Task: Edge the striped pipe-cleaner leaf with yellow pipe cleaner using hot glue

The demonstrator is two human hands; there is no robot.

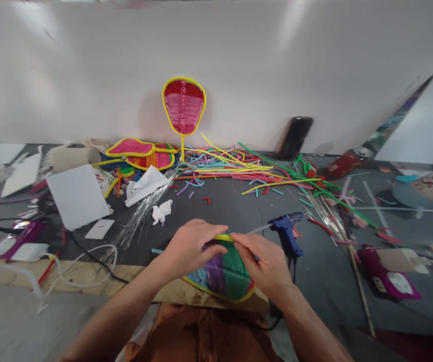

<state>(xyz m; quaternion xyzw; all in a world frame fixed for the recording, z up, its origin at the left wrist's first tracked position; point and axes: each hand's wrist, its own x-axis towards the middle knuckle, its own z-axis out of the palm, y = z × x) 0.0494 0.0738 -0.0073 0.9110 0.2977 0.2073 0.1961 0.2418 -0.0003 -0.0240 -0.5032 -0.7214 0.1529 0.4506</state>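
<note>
Both hands hold a striped pipe-cleaner panel [220,271] with a yellow rim, low over the table's front edge. Its bands are light blue, purple and green. My left hand [196,246] pinches the top rim between thumb and fingers. Close beside it, my right hand [263,256] has its fingertips closed on the same rim. Whatever small piece lies between the fingertips is too small to make out. To the right of my hands lies a blue glue gun [287,231]. A pink and red paddle shape [183,108] with a yellow rim leans upright against the wall.
Loose coloured pipe cleaners [231,166] spread along the back. Two more yellow-rimmed shapes [141,151] lie at back left. A phone [295,137] and a red can [349,162] stand at back right. Silvery wires [137,216] and a white sheet [77,196] are at left.
</note>
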